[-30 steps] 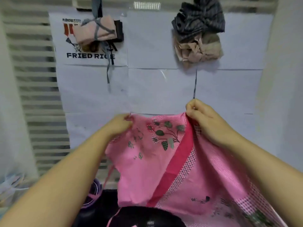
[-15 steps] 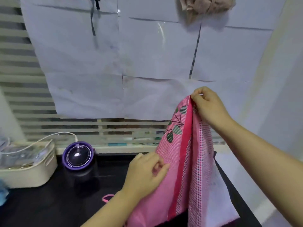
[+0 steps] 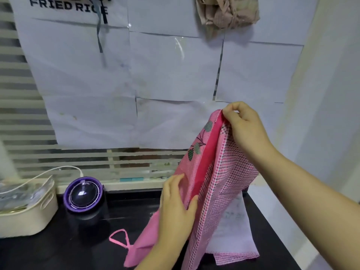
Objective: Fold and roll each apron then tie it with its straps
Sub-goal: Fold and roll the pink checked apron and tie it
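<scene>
Apron (image 3: 218, 184): hangs folded over the black table (image 3: 58, 250), right of centre.
Right hand (image 3: 246, 127): pinches the top corner.
Left hand (image 3: 176, 207): grips the folded edge lower down.
Risk: layers may slide apart if either pinch loosens.

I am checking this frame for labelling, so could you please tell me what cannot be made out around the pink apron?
Head view only:
- pink apron: lower hem cut off by the bottom edge.
- tan bundle on the wall: top cut off by the upper edge.
- cream basket: contents blurred, left part cut off by the left edge.
- printed sheet: print too faint to read, partly hidden by the apron.
</scene>
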A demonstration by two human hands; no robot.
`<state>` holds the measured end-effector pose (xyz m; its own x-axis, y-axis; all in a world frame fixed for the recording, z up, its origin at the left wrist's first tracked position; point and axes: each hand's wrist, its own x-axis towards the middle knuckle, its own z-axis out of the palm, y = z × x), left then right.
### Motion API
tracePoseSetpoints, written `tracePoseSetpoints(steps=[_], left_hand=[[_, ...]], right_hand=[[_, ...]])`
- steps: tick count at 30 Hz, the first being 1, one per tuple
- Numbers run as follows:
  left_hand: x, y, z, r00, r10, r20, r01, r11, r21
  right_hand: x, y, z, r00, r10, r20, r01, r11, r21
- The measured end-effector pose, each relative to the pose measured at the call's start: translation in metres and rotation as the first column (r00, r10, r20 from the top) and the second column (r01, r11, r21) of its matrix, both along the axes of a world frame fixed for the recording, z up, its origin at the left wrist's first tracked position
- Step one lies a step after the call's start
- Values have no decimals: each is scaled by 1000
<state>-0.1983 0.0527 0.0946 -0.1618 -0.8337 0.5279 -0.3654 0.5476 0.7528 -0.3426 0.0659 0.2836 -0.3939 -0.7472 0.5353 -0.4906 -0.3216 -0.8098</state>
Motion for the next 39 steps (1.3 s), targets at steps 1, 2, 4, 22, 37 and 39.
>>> tracePoseSetpoints(steps=[1,2,4,22,37,39], left_hand=[[-1,-2,-4,998,61,32,-60,998,-18],[-2,-3,-9,989,122,83,-119,992,-39],[-6,-4,-22,957,229,179,-212,971,-106],[88,-134,211,804,457,381,-138,766,-628],[143,-147,202,657,379,651,65,833,-550],[144,-147,205,680,415,605,40,803,-595]], right_hand=[[-1,2,2,1000,-1,24,2,1000,-20],[-3,5,5,999,-4,46,6,999,-40],[-8,8,10,996,-24,88,31,996,-83],[-82,10,-20,912,-232,-338,232,972,-41],[-84,-1,11,872,296,-390,-108,893,437],[-78,1,10,859,384,-338,-191,854,484]])
